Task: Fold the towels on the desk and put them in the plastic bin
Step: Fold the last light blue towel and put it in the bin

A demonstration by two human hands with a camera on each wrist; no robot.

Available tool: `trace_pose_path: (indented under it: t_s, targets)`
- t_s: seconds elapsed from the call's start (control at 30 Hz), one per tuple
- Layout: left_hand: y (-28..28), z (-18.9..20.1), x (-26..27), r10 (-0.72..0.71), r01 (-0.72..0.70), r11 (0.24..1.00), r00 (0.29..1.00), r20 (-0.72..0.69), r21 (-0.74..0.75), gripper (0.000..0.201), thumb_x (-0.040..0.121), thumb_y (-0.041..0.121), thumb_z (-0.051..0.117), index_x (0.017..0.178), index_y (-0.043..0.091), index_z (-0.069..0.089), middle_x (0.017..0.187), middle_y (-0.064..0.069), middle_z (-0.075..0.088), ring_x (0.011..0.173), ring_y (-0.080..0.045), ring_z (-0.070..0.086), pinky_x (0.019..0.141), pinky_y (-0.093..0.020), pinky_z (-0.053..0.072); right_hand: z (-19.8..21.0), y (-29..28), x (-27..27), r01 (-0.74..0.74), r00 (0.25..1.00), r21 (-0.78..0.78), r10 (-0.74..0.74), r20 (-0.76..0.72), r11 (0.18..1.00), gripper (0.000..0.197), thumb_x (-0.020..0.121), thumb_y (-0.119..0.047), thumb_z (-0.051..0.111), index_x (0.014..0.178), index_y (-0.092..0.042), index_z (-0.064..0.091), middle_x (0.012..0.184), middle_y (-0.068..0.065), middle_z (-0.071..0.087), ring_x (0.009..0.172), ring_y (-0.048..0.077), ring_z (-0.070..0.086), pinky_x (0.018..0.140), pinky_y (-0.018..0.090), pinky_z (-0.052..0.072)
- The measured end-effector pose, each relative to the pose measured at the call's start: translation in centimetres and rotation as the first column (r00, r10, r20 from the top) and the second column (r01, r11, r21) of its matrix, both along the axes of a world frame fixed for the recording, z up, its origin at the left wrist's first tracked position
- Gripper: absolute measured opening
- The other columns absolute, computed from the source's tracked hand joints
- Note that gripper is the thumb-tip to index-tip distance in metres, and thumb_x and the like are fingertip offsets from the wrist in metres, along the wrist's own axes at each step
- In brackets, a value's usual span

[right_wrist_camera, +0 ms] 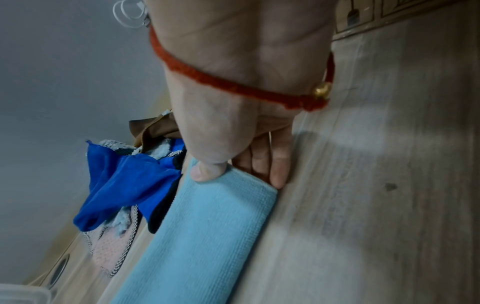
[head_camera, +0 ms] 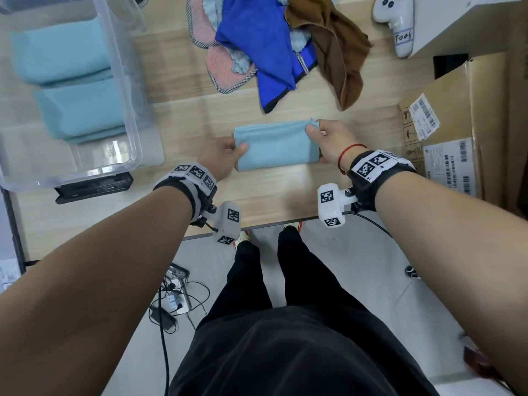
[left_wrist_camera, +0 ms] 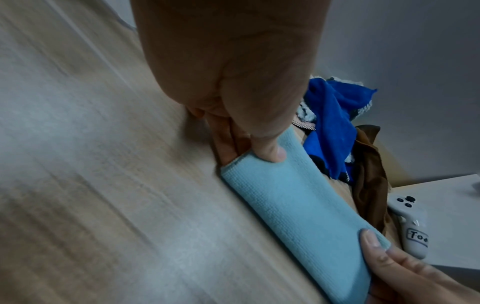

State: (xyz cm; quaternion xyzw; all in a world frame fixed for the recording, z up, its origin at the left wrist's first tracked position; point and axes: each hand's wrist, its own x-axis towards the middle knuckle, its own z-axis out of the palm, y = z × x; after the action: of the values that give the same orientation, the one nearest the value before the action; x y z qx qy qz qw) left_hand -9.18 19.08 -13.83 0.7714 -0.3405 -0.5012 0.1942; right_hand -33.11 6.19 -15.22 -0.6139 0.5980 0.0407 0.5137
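The left hand (head_camera: 221,154) is pinching the left end of the folded light-blue towel (head_camera: 275,145), its thumb lying on top and its fingers (left_wrist_camera: 227,144) tucked underneath; the right hand (head_camera: 333,138) is pinching the right end in the same way, thumb pressing the far corner and fingers (right_wrist_camera: 275,164) slipping under the fold; the towel is sitting as a neat rectangle between both hands on the wooden desk (head_camera: 200,115), near its front edge; beyond it a heap of unfolded towels is waiting, a blue towel (head_camera: 257,44) lying over a pink towel (head_camera: 220,64) and touching a brown towel (head_camera: 334,52); to the left the clear plastic bin (head_camera: 125,81) is holding two folded light-blue towels (head_camera: 80,110) side by side; a white controller (head_camera: 397,21) is lying at the far right, and a cardboard box (head_camera: 457,110) is standing beside the desk's right edge.
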Motion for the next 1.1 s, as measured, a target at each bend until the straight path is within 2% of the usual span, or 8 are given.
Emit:
trace_pose_path:
  t_s: [0.13, 0.33, 0.47, 0.63, 0.7, 0.8, 0.87, 1.1]
  targets:
    - [-0.7, -0.9, 0.1, -0.012, 0.013, 1.0, 0.996, 0.093, -0.005, 0.049, 0.088, 0.05, 0.05, 0.098, 0.007, 0.07, 0.091, -0.016, 0.072, 0.086, -0.031, 0.068, 0.083, -0.046, 0.054, -2.2, -1.0, 0.1, 0.008, 0.999, -0.011, -0.008, -0.032, 1.0, 0.06, 0.069, -0.076, 0.038, 0.096, -0.028, 0.063, 0.095, 0.002, 0.07, 0.092, 0.03, 0.066, 0.078, 0.052, 0.057]
    - [-1.8, -1.6, 0.1, 0.138, -0.144, 0.985, 0.988, 0.07, 0.098, 0.048, 0.086, 0.051, 0.054, 0.082, 0.004, 0.066, 0.07, -0.005, 0.055, 0.065, -0.017, 0.05, 0.063, -0.03, 0.04, 1.2, -0.4, 2.4, -0.035, 0.981, -0.124, 0.01, -0.194, 0.992, 0.043, 0.091, -0.051, 0.049, 0.068, -0.015, 0.045, 0.068, 0.003, 0.052, 0.075, 0.031, 0.055, 0.066, 0.035, 0.044]
    - [-2.5, -1.5, 0.2, 0.162, -0.166, 0.978, 0.986, 0.046, 0.126, 0.031, 0.083, 0.049, 0.058, 0.078, 0.02, 0.065, 0.069, -0.006, 0.054, 0.064, -0.016, 0.05, 0.064, -0.029, 0.041, 1.7, 0.1, 2.4, -0.01, 0.975, -0.326, -0.063, -0.213, 0.945, 0.027, 0.089, -0.036, 0.06, 0.094, -0.015, 0.045, 0.09, 0.008, 0.061, 0.081, 0.029, 0.056, 0.073, 0.036, 0.047]
    - [-2.8, -1.7, 0.1, 0.158, -0.166, 0.975, 0.985, 0.064, 0.149, 0.031, 0.08, 0.05, 0.059, 0.076, 0.019, 0.064, 0.069, -0.005, 0.054, 0.063, -0.018, 0.049, 0.062, -0.03, 0.04, 3.0, 1.1, 4.2, -0.327, 0.944, -0.717, 0.255, -0.211, 0.616, 0.03, 0.085, -0.02, 0.05, 0.112, -0.009, 0.055, 0.115, 0.012, 0.055, 0.099, 0.032, 0.053, 0.08, 0.044, 0.045]
    - [-3.0, -1.7, 0.1, 0.159, -0.171, 0.974, 0.984, 0.085, 0.151, 0.033, 0.085, 0.043, 0.061, 0.071, 0.013, 0.065, 0.066, -0.005, 0.055, 0.062, -0.017, 0.05, 0.062, -0.03, 0.042, 3.1, 2.3, 6.0, -0.437, 0.878, -0.697, 0.438, -0.193, 0.568, 0.04, 0.09, -0.028, 0.047, 0.125, -0.009, 0.054, 0.131, 0.011, 0.053, 0.118, 0.031, 0.05, 0.097, 0.043, 0.041]
    - [-3.1, -1.6, 0.1, 0.165, -0.176, 0.973, 0.983, 0.081, 0.148, 0.035, 0.087, 0.039, 0.062, 0.061, 0.015, 0.062, 0.061, 0.001, 0.057, 0.062, -0.017, 0.053, 0.064, -0.029, 0.044, 1.5, 4.4, 6.8, -0.668, 0.732, -0.503, 0.603, -0.316, 0.548, 0.06, 0.098, -0.045, 0.034, 0.149, -0.012, 0.031, 0.159, 0.005, 0.026, 0.147, 0.023, 0.02, 0.12, 0.043, 0.013]
    - [-3.1, -1.6, 0.2, 0.16, -0.173, 0.973, 0.983, 0.088, 0.155, 0.037, 0.087, 0.041, 0.061, 0.058, 0.017, 0.061, 0.06, 0.004, 0.058, 0.061, -0.016, 0.054, 0.065, -0.029, 0.045, 0.2, 5.0, 5.7, -0.711, 0.701, -0.423, 0.608, -0.373, 0.561, 0.069, 0.099, -0.053, 0.027, 0.155, -0.014, 0.015, 0.163, 0.003, 0.009, 0.151, 0.02, 0.004, 0.121, 0.045, 0.002]
    - [-3.3, -1.0, 0.0, 0.076, -0.101, 0.979, 0.986, 0.146, 0.177, 0.038, 0.085, 0.047, 0.057, 0.064, 0.016, 0.05, 0.065, -0.004, 0.047, 0.063, -0.019, 0.046, 0.063, -0.03, 0.038, -0.3, 3.2, 1.3, -0.699, 0.709, -0.339, 0.547, -0.446, 0.63, 0.077, 0.096, -0.062, 0.018, 0.155, -0.018, -0.005, 0.163, 0.001, -0.01, 0.15, 0.019, -0.01, 0.12, 0.05, -0.002]
